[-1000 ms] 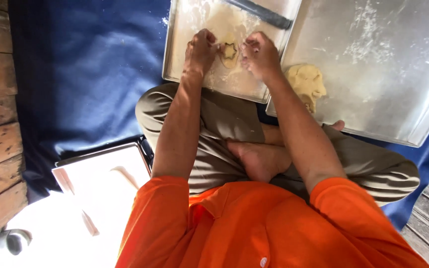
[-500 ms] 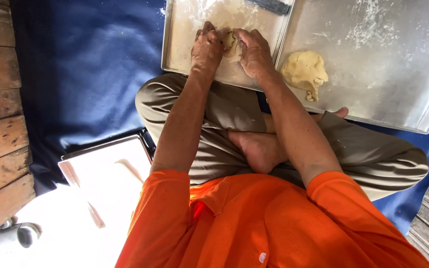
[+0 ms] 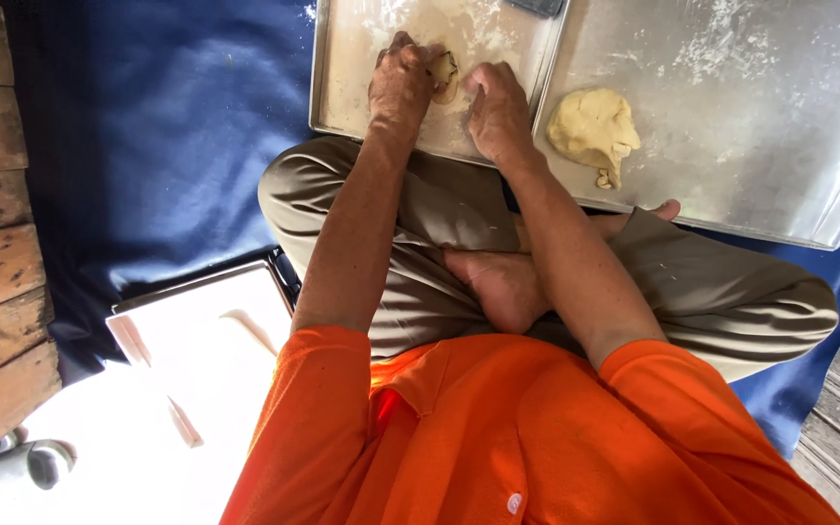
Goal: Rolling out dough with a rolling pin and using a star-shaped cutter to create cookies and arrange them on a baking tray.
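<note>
Two bare hands are working a small dough piece [image 3: 444, 73] on a floured tray [image 3: 352, 87]: left hand [image 3: 401, 83] is curling closed around it, right hand [image 3: 496, 102] is pressing flat beside it, fingers extended. Larger dough lump [image 3: 592, 126] is sitting on the neighbouring metal tray [image 3: 760, 126].

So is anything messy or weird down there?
A bit messy: white flour is scattered over the big metal tray, and a ragged dough lump sits there with a crumb broken off beside it. Nothing looks broken.

Pale yellow dough [image 3: 590, 126]; blue cloth [image 3: 177, 146]
</note>
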